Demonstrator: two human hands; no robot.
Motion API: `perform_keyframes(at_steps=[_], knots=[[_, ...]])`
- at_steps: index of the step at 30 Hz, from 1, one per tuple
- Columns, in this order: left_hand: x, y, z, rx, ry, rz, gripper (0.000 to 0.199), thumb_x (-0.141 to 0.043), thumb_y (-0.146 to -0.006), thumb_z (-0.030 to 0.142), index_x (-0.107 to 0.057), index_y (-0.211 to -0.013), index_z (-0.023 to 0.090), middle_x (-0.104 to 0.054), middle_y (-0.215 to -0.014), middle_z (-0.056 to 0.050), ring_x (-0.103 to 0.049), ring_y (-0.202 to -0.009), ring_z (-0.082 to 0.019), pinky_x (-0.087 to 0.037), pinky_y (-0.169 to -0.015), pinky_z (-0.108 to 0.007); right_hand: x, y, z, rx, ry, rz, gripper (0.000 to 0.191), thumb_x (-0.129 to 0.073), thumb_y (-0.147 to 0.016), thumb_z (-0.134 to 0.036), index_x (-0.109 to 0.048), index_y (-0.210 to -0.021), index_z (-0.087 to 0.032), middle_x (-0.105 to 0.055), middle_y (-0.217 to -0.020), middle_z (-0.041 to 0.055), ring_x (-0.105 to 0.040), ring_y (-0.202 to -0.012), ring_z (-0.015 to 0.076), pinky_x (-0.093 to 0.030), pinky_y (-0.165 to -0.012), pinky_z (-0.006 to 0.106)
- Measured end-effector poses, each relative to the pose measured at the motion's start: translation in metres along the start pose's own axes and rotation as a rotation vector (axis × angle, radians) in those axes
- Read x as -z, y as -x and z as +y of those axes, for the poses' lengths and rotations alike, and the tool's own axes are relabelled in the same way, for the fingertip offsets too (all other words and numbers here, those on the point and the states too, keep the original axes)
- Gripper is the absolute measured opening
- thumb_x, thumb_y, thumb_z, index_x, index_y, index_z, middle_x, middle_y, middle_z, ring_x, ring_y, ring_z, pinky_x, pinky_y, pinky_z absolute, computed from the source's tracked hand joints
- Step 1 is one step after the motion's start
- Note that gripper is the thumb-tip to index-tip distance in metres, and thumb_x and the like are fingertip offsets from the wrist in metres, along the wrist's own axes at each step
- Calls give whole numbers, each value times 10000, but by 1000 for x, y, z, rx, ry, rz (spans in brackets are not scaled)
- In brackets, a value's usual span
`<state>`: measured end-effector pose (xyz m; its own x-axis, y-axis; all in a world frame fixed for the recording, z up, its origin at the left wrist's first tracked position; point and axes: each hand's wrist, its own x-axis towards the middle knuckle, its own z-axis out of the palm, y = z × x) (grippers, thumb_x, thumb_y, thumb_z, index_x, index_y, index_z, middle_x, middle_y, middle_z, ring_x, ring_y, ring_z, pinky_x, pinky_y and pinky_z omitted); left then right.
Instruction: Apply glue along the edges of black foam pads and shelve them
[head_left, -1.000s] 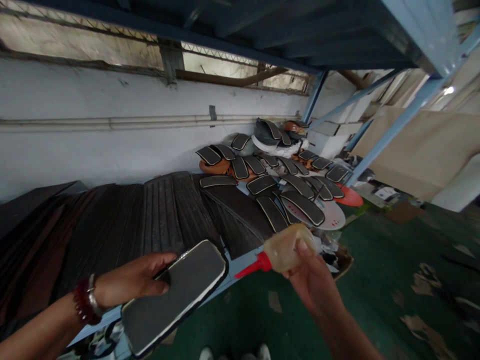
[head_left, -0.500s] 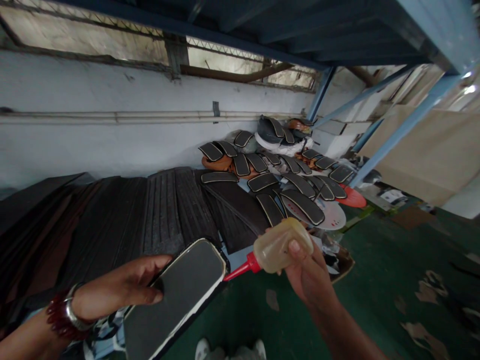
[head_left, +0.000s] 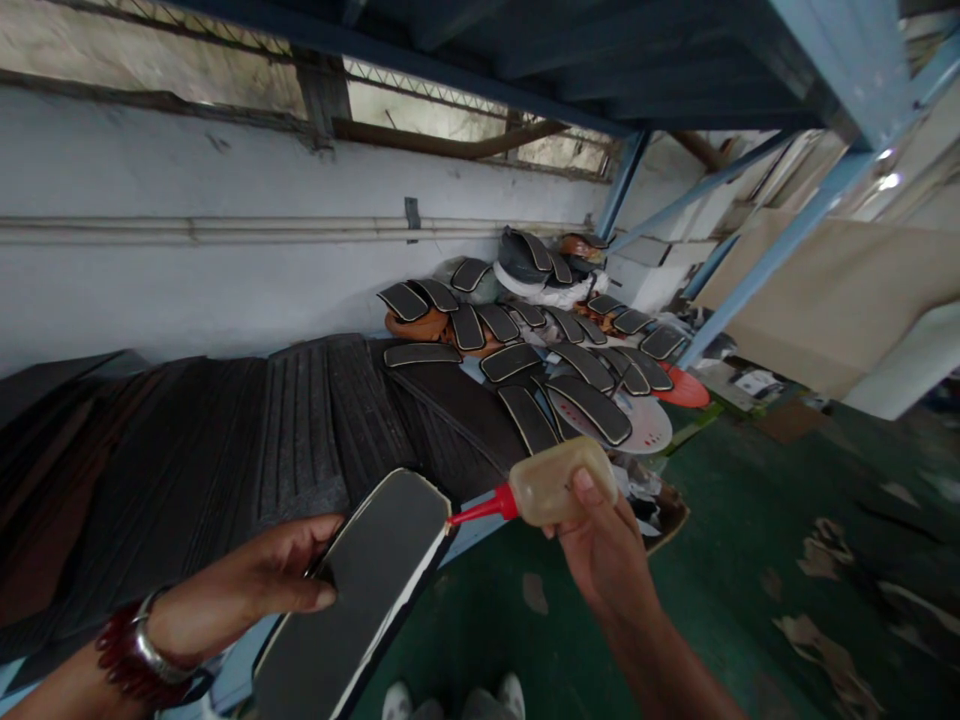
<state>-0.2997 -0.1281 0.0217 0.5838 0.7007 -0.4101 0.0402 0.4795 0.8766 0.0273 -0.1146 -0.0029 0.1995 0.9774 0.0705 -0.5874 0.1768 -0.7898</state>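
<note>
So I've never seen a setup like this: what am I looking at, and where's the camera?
There's no machine here: these are a person's own bare hands, seen from a camera worn on their head, looking forward and down. The left hand holds a dark panel with a pale edge. The right hand holds a translucent squeeze bottle, its red nozzle right by the panel's edge. Behind them, a blue metal shelf carries dark sheets and more edged panels, above a green floor.
</note>
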Motion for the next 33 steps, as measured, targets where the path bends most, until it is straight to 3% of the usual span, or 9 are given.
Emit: perform_keyframes(at_steps=[8,17,26,30,33], knots=[[-6,-7,-3,-9,121,-17,337,-799,-742,223,-751,-1075,229,-798,-1001,-35,-738,-910,-245,-568,-819,-330,-2,6,4,28,14,25,261,-785,-863,-336,-662,-1036,-185,-618,-860,31,-604,-681,160,-501,-477,214],[-13,-8,-3,14,206,71,325,-831,-694,183,-757,-1010,207,-807,-973,-54,-750,-869,-248,-584,-810,-343,-6,17,8,17,23,-2,217,-766,-883,-320,-655,-1027,-203,-620,-880,30,-611,-680,172,-531,-458,235],[-13,-11,-11,36,299,135,385,-848,-645,176,-728,-1011,164,-810,-972,-102,-762,-833,-255,-589,-766,-339,-7,32,16,-7,17,37,363,-807,-836,-316,-629,-1140,-227,-661,-938,44,-642,-726,183,-539,-504,225],[-14,-13,-10,49,313,150,446,-845,-632,177,-714,-1057,138,-808,-1002,-140,-767,-808,-255,-595,-740,-335,-8,39,17,-17,37,34,408,-812,-820,-341,-619,-1166,-241,-686,-957,62,-659,-742,214,-574,-558,288],[-15,-14,-10,56,322,174,458,-840,-621,162,-711,-1059,127,-809,-993,-151,-768,-791,-254,-600,-729,-334,-8,43,19,-37,36,33,447,-826,-799,-343,-612,-1179,-243,-698,-1007,79,-675,-830,247,-599,-687,364]])
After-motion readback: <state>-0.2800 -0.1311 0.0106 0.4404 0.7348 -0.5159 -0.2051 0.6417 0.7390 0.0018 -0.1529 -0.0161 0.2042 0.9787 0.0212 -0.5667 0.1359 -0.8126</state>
